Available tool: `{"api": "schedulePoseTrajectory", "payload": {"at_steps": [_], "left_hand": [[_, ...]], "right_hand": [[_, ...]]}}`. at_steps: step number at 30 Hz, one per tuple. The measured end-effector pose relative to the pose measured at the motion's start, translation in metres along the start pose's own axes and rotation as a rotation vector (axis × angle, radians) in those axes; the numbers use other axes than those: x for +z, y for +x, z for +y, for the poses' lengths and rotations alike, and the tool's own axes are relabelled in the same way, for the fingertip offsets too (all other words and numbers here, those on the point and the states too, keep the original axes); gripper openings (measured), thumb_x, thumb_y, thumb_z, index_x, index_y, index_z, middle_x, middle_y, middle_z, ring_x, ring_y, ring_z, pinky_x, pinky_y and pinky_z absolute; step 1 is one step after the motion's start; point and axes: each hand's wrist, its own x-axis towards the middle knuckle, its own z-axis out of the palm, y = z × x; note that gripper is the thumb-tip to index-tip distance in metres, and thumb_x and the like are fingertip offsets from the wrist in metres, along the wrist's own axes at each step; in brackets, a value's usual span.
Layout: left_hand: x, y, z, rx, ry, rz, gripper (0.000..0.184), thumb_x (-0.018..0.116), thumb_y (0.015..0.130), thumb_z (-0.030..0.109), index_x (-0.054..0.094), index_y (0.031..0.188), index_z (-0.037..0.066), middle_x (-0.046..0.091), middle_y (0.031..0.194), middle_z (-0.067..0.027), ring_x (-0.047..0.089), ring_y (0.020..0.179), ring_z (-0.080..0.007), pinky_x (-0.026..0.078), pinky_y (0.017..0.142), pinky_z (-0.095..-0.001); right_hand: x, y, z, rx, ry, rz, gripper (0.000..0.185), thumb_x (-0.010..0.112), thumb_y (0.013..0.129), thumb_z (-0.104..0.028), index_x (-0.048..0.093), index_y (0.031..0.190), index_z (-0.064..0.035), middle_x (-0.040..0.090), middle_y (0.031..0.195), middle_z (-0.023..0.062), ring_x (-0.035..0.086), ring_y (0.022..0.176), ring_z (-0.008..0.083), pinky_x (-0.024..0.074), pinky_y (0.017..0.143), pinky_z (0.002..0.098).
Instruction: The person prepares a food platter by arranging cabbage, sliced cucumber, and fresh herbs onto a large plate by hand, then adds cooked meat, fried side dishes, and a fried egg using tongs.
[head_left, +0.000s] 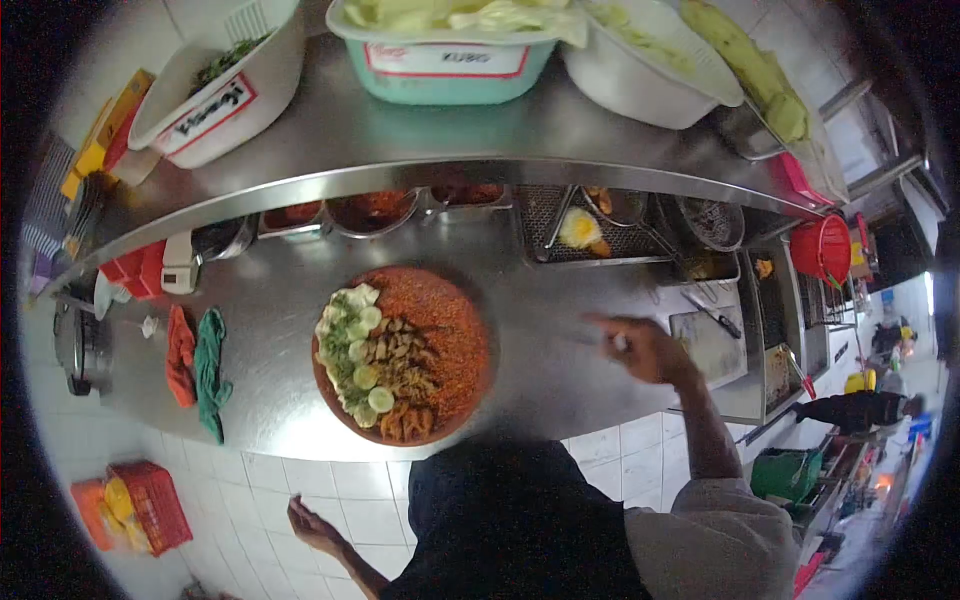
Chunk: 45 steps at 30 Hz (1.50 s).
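Note:
On the steel counter [270,340] sits a round platter of food [455,350]. Red-orange rice or grain covers its right side, with browned pieces [398,348] down the middle. Cucumber slices [381,399], chopped greens and pale leaves line the left. To the right of the platter, my right hand [650,352] hovers over the counter, index finger extended and the other fingers curled. A small pale thing shows between them, too blurred to name. My left hand [312,522] hangs below the counter's front edge, fingers loosely stretched, holding nothing.
A fried egg [580,229] lies on a mesh tray at the back. A knife [728,325] rests on a cutting board [690,345] at right. Red [180,357] and green cloths [211,370] lie left. Above, a shelf [440,135] carries several tubs. Red sauce pans [370,212] stand beneath.

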Motion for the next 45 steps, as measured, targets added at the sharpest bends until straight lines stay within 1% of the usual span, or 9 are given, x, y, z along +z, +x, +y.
{"api": "schedulePoseTrajectory", "payload": {"at_steps": [8, 11, 16, 19, 21, 22, 24, 29, 45], "left_hand": [[0.004, -0.03, -0.12, -0.014, 0.033, -0.115, 0.042, 0.048, 0.1, 0.037, 0.064, 0.102, -0.003, 0.062, 0.087, -0.0088, 0.052, 0.079, -0.0186, 0.04, 0.066, -0.0351], [0.012, -0.055, -0.14, -0.041, 0.042, -0.487, 0.036, 0.048, 0.098, 0.03, 0.067, 0.099, -0.001, 0.063, 0.077, -0.0061, 0.056, 0.069, -0.0146, 0.044, 0.06, -0.0291], [0.008, -0.126, -0.17, -0.298, -0.101, -0.893, 0.023, 0.054, 0.094, 0.016, 0.068, 0.105, 0.002, 0.067, 0.076, -0.0053, 0.059, 0.059, -0.0109, 0.045, 0.052, -0.024], [0.005, -0.162, -0.205, -0.317, -0.008, -0.981, 0.023, 0.055, 0.093, 0.015, 0.068, 0.107, 0.002, 0.067, 0.075, -0.0055, 0.058, 0.058, -0.0115, 0.045, 0.051, -0.0245], [0.001, -0.186, -0.233, -0.341, 0.009, -0.997, 0.023, 0.056, 0.093, 0.015, 0.068, 0.108, 0.002, 0.067, 0.075, -0.0056, 0.058, 0.056, -0.0119, 0.045, 0.05, -0.0248], [-0.003, -0.198, -0.251, -0.357, 0.004, -0.993, 0.023, 0.056, 0.093, 0.014, 0.067, 0.108, 0.002, 0.067, 0.075, -0.0056, 0.058, 0.056, -0.0121, 0.045, 0.05, -0.0249], [-0.007, -0.221, -0.288, -0.382, -0.065, -0.969, 0.023, 0.057, 0.093, 0.014, 0.067, 0.11, 0.002, 0.067, 0.075, -0.0058, 0.057, 0.055, -0.0125, 0.045, 0.049, -0.0253], [-0.014, -0.173, -0.122, -0.712, 0.148, -0.971, 0.027, 0.057, 0.095, 0.022, 0.065, 0.114, 0.003, 0.067, 0.083, -0.0069, 0.062, 0.067, -0.0121, 0.046, 0.05, -0.0278], [0.001, -0.185, -0.168, -0.757, -0.05, -0.728, 0.043, 0.057, 0.094, 0.04, 0.063, 0.115, 0.003, 0.069, 0.092, -0.0097, 0.067, 0.076, -0.0174, 0.051, 0.06, -0.0302]], "right_hand": [[-0.027, 0.038, 0.27, 0.198, 0.174, 0.33, 0.038, 0.064, 0.091, -0.031, 0.059, 0.122, -0.0089, 0.058, 0.08, 0.0006, 0.053, 0.057, 0.0133, 0.0467, 0.054, 0.0312], [-0.01, 0.066, 0.28, -0.443, -0.632, 0.621, 0.039, 0.063, 0.089, -0.032, 0.06, 0.12, -0.0092, 0.064, 0.087, 0.0081, 0.061, 0.066, 0.0217, 0.0503, 0.059, 0.0348], [-0.028, 0.06, 0.177, 0.481, -0.514, 0.498, 0.034, 0.06, 0.086, -0.026, 0.061, 0.116, -0.0098, 0.064, 0.104, 0.0242, 0.06, 0.099, 0.0418, 0.05, 0.079, 0.0445], [-0.04, 0.033, 0.16, 0.426, -0.653, 0.51, 0.036, 0.056, 0.086, -0.022, 0.06, 0.12, -0.0093, 0.064, 0.109, 0.0211, 0.06, 0.101, 0.0385, 0.0486, 0.083, 0.0458], [-0.026, 0.008, 0.259, 0.22, -1.176, 0.571, 0.04, 0.054, 0.086, -0.016, 0.057, 0.126, -0.01, 0.062, 0.114, 0.0175, 0.059, 0.102, 0.0356, 0.0487, 0.082, 0.0454], [-0.041, -0.004, 0.196, 0.439, -1.727, 0.043, 0.044, 0.053, 0.087, -0.011, 0.054, 0.131, -0.0106, 0.062, 0.115, 0.014, 0.06, 0.101, 0.0321, 0.0499, 0.082, 0.0431], [-0.061, -0.007, 0.075, -0.057, -0.398, 0.418, 0.049, 0.058, 0.087, -0.009, 0.051, 0.135, -0.011, 0.062, 0.114, 0.0128, 0.062, 0.097, 0.0294, 0.0514, 0.082, 0.0408], [-0.009, 0.023, 0.011, -0.323, -0.474, -0.231, 0.056, 0.064, 0.087, -0.023, 0.047, 0.14, -0.0184, 0.064, 0.106, 0.0073, 0.064, 0.084, 0.0267, 0.0523, 0.073, 0.0438], [0.038, 0.116, -0.061, -0.558, -0.612, -0.555, 0.056, 0.061, 0.091, -0.033, 0.041, 0.144, -0.0298, 0.062, 0.099, 0.0077, 0.065, 0.07, 0.0285, 0.0556, 0.064, 0.0416]]}}
